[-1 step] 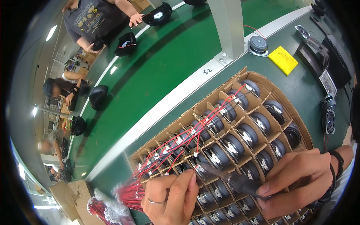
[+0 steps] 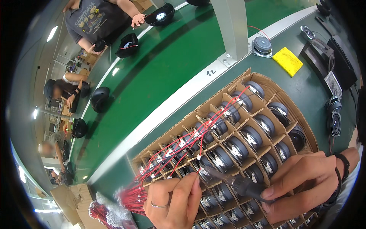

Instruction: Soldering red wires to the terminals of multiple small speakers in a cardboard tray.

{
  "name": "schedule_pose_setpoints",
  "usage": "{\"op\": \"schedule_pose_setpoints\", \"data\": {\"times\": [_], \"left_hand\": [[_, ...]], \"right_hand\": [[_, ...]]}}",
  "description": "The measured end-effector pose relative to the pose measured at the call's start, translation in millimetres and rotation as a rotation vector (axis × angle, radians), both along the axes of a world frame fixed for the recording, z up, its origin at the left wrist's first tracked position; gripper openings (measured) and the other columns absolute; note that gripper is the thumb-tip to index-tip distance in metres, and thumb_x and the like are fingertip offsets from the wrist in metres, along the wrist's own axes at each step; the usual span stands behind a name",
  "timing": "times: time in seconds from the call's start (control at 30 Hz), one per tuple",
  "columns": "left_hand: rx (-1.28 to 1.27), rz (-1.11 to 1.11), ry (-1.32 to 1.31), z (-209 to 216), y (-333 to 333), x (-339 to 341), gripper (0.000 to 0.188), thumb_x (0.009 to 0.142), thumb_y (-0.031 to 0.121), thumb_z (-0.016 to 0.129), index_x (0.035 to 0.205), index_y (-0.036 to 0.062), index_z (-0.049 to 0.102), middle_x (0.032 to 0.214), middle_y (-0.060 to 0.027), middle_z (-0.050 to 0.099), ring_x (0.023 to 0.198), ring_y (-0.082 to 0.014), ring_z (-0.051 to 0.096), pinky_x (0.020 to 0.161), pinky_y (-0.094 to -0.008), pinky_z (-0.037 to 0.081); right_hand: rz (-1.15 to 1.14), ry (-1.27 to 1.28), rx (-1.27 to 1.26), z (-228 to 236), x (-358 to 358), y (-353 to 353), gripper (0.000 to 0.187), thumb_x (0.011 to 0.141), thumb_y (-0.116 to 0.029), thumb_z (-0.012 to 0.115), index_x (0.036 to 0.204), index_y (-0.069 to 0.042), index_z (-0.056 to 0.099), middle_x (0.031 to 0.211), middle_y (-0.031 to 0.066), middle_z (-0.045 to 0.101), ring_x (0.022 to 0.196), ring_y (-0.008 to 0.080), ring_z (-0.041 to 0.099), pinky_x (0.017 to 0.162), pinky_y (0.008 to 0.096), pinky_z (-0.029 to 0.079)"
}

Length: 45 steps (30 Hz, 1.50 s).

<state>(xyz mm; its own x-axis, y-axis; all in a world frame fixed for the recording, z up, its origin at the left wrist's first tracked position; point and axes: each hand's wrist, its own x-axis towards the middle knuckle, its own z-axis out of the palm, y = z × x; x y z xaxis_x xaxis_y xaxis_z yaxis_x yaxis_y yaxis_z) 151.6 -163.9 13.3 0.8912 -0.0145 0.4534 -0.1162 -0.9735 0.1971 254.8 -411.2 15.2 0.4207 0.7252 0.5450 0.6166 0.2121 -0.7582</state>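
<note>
My left hand (image 2: 173, 200) pinches a thin red wire (image 2: 198, 171) between thumb and forefinger, above a speaker in a divided cardboard box (image 2: 280, 89). In my right hand (image 2: 305, 187) is a soldering iron (image 2: 246, 187) with a black handle, its tip pointing left close to the wire's end. Whether tip and wire touch, I cannot tell. Round speakers (image 2: 237, 148) with dark magnets sit on edge in the box's compartments. Several red and black wires (image 2: 207, 124) lie across the upper rows, some ending in white connectors.
Left of the box lies a bundle of red wires (image 2: 131, 198) beside a plastic bag. Beyond it runs a green conveyor (image 2: 167, 76) carrying black shells (image 2: 100, 99). A metal post (image 2: 232, 30), a loose speaker (image 2: 262, 45) and a yellow sponge (image 2: 288, 62) stand behind. Co-workers sit across.
</note>
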Motion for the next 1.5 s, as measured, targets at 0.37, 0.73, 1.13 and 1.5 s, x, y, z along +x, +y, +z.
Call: {"op": "schedule_pose_setpoints", "data": {"times": [0.37,0.73,1.13,1.5], "left_hand": [[-0.018,-0.013,0.019,4,-5,0,0.022,0.078,-0.001,0.084,0.098,0.0066,0.076,0.086,-0.0076,0.063,0.073,-0.0231,0.063,0.063,-0.0329,0.051],[-0.022,-0.018,0.020,7,-6,-1,0.023,0.078,-0.001,0.083,0.099,0.0071,0.076,0.086,-0.0081,0.062,0.073,-0.0246,0.063,0.063,-0.0348,0.050],[-0.013,0.009,0.031,7,-8,-2,0.024,0.078,0.002,0.084,0.099,0.0093,0.075,0.088,-0.0069,0.063,0.076,-0.0248,0.063,0.065,-0.0352,0.052],[0.016,0.026,0.030,8,-5,-4,0.025,0.078,0.002,0.084,0.100,0.0094,0.075,0.088,-0.0070,0.064,0.075,-0.0244,0.064,0.064,-0.0350,0.052]], "right_hand": [[0.112,0.066,0.069,-6,5,-8,0.016,0.083,0.009,0.079,0.099,0.010,0.075,0.118,0.0247,0.061,0.088,0.0276,0.071,0.077,0.0306,0.064],[-0.148,-0.067,0.223,-2,-5,5,0.023,0.070,0.005,0.088,0.083,0.002,0.070,0.098,0.0172,0.067,0.075,0.0205,0.065,0.062,0.0250,0.055],[-0.009,0.036,0.139,-7,-5,-8,0.017,0.077,0.013,0.081,0.093,0.009,0.074,0.111,0.0245,0.062,0.078,0.0275,0.071,0.069,0.0299,0.064],[-0.241,0.020,0.251,-12,-11,6,0.022,0.067,0.014,0.085,0.082,0.002,0.074,0.102,0.0185,0.061,0.074,0.0222,0.070,0.065,0.0258,0.063]]}}
